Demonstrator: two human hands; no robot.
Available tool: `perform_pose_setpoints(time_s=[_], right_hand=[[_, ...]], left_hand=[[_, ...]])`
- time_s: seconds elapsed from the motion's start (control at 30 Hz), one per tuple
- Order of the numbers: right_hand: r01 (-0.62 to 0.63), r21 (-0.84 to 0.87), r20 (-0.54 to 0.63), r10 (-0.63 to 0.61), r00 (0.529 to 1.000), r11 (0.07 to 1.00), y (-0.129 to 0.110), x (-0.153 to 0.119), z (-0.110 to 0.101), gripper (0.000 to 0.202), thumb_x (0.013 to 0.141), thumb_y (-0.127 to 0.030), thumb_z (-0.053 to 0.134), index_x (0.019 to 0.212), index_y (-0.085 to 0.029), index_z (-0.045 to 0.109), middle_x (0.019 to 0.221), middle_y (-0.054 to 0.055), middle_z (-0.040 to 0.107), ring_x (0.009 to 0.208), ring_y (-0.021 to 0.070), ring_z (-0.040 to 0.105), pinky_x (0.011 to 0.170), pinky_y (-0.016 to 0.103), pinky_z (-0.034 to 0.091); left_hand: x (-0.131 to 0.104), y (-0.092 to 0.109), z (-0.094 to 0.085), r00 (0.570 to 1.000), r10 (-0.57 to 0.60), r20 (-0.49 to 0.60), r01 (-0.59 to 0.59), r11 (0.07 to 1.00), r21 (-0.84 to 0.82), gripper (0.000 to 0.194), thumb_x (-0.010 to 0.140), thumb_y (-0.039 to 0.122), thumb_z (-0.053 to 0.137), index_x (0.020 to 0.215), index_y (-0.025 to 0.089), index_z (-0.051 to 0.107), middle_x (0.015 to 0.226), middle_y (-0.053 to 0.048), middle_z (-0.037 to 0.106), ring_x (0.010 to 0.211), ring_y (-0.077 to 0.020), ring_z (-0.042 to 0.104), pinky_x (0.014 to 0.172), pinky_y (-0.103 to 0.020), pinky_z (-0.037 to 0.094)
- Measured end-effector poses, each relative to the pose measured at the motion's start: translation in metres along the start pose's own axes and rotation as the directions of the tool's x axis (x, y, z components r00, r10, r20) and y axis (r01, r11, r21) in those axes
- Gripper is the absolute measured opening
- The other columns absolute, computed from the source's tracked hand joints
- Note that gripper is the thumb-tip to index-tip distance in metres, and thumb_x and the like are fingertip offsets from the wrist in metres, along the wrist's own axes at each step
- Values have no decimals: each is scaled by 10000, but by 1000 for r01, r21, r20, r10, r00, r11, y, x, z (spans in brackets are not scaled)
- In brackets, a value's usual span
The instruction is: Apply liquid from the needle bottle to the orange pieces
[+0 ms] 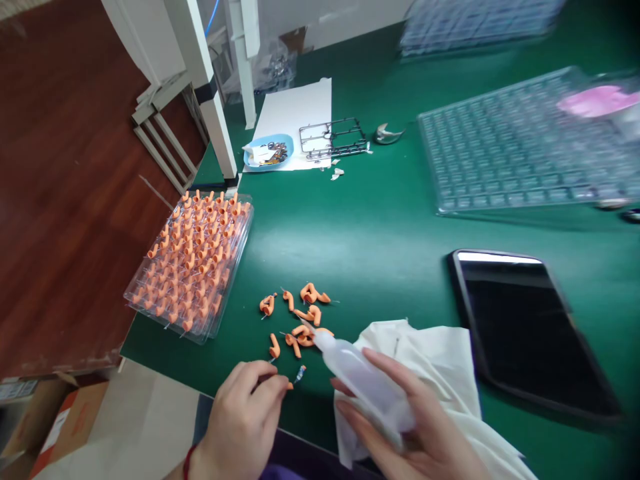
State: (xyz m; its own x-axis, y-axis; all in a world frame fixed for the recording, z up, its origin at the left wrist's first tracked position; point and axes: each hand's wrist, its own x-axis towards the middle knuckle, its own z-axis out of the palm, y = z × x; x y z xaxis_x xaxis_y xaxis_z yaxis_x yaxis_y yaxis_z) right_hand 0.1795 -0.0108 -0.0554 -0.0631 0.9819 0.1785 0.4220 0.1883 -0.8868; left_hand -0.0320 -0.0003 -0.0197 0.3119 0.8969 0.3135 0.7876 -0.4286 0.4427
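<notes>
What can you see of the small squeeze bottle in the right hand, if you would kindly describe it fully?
The bottle looks like translucent, whitish plastic, with a smooth rounded body narrowing to a thin, pointed nozzle. It is tilted, nozzle aimed forward and left, with the fingers of the right hand around its body. It appears above a white cloth; the nozzle overlaps the orange pieces in view, but contact is unclear. Its fill level cannot be told.
</notes>
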Motion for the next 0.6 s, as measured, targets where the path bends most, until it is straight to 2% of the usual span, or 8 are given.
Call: perform_pose_setpoints(time_s=[0.1, 0.23, 0.43, 0.6], right_hand=[[142, -64, 33, -140, 990, 988, -6, 15, 14, 523, 969, -104, 515, 1436, -305, 393, 1235, 82, 632, 1121, 213, 680, 953, 310, 565], [223, -52, 73, -219, 973, 973, -11, 23, 29, 619, 937, 10, 392, 1474, -298, 383, 1234, 69, 596, 1148, 149, 629, 957, 204, 530], [260, 4, 67, -259, 963, 966, -12, 21, 32, 599, 938, 23, 388, 1457, -278, 392, 1230, 62, 571, 1159, 114, 580, 1031, 157, 445], [196, 70, 65, -201, 978, 978, -12, 17, 23, 485, 957, -66, 483, 1392, -275, 435, 1170, 55, 604, 1060, 140, 628, 965, 176, 501]], left_hand=[[-2, 0, 1, 1000, -18, 6, 19, 998, -52, 153, 998, 144, 514, 998, 187, 661, 936, -56, 702, 827, -181, 695, 732, -291, 602], [-4, -2, 2, 999, -44, 23, 47, 994, -103, 154, 997, 153, 523, 1018, 197, 669, 954, -50, 708, 853, -177, 698, 756, -285, 596], [-4, -2, 1, 997, -67, 24, 70, 985, -157, 146, 980, 142, 560, 1033, 205, 681, 982, -46, 722, 892, -175, 702, 802, -280, 587], [-4, 0, -1, 993, -115, 27, 118, 959, -258, 134, 945, 123, 609, 989, 200, 709, 918, -35, 724, 848, -158, 706, 781, -247, 579]])
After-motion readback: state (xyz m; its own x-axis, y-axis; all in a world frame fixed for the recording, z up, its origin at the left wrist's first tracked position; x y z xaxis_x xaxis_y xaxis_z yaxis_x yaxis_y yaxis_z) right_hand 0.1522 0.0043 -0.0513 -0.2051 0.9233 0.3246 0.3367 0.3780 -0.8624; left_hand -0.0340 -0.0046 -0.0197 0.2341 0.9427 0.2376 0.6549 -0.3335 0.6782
